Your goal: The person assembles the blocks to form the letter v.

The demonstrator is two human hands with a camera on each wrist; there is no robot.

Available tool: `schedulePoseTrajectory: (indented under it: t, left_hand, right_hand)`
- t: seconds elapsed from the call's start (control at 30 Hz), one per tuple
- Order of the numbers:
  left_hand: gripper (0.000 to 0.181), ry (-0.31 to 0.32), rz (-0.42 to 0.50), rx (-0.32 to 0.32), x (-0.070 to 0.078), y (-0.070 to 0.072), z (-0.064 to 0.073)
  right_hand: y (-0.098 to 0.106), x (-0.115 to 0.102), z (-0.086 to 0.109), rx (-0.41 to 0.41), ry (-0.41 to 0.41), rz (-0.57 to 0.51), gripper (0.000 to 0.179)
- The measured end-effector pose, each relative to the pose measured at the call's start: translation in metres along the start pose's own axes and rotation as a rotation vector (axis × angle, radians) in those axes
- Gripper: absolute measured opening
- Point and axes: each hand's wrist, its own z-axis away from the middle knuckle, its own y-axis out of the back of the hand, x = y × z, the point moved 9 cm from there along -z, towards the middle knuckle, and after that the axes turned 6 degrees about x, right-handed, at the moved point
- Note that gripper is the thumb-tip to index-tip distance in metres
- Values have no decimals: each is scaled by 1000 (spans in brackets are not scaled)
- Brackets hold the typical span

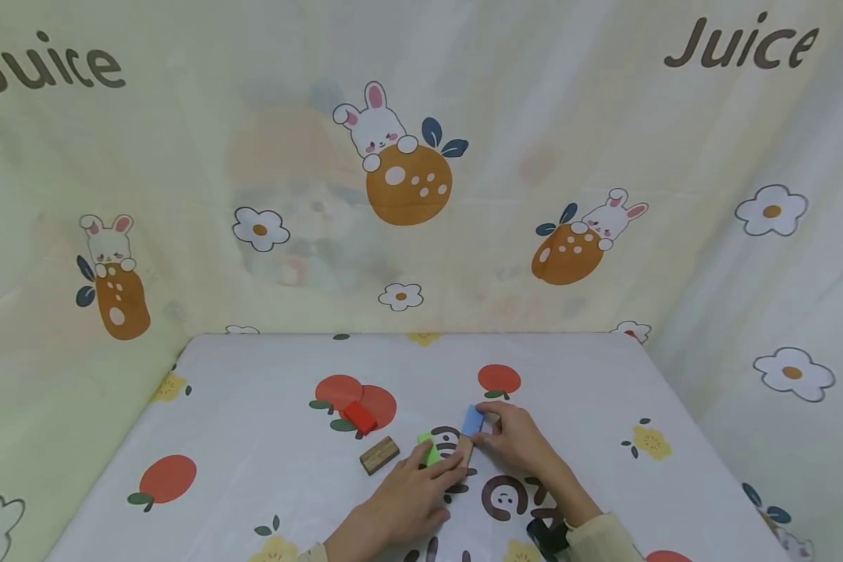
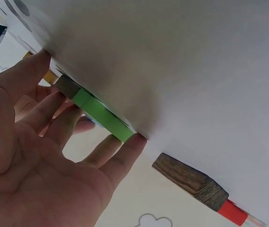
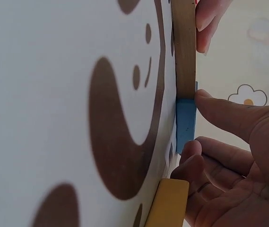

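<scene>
My right hand [image 1: 520, 445] pinches the blue block [image 1: 472, 420], with the thumb at one end and a fingertip at the other. The blue block meets the end of a light wooden block [image 3: 185, 52]. My left hand [image 1: 414, 496] reaches in from the near side, fingers mostly straight. Its fingertips touch the green block [image 2: 103, 116] and lie along the wooden block beside it. A yellow block [image 3: 169, 201] sits close under the right hand's fingers in the right wrist view; in the head view that hand hides it.
A dark wooden block [image 1: 379, 455] lies left of the green one, and a red block [image 1: 361, 417] lies behind it. Printed fruit and flowers cover the white tablecloth [image 1: 253, 421]. A patterned curtain [image 1: 421, 257] hangs behind the table. A black device [image 1: 548, 538] sits at the right wrist.
</scene>
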Motion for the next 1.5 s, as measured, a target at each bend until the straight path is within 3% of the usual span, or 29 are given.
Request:
schedulePoseTrajectory:
  t: [0.43, 0.87, 1.2, 1.5]
  left_hand:
    - [64, -2, -5, 2, 1, -3, -1]
    - [65, 19, 8, -13, -1, -5, -2]
    - [66, 27, 30, -11, -2, -8, -3]
    - [65, 32, 21, -10, -4, -8, -3]
  right_hand:
    - [13, 13, -2, 10, -42, 12, 58]
    - [25, 30, 3, -22, -14, 18, 48]
    - [32, 34, 9, -83, 71, -45, 44]
    - [33, 41, 13, -190, 156, -97, 42]
